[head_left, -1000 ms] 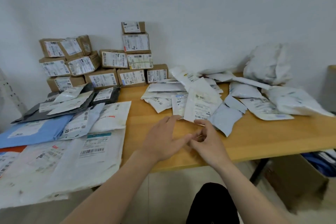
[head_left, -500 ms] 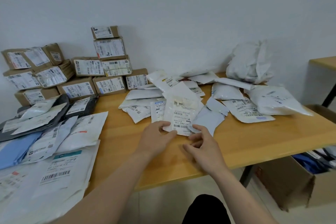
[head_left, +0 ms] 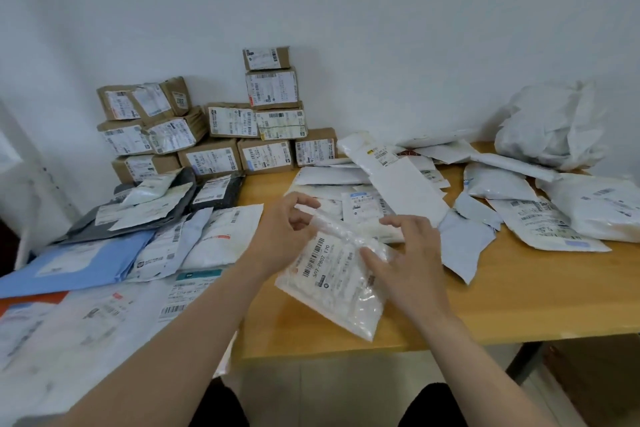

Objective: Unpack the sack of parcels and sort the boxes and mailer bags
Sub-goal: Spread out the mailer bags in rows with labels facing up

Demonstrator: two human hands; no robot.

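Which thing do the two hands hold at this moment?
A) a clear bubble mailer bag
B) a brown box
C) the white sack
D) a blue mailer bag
A: the left hand and the right hand both pinch the clear bubble mailer bag with its printed label.

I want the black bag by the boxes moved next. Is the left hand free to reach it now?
Probably not yet: the left hand pinches the bubble bag, which the right hand also holds. The black bag itself lies in the open, nothing over it.
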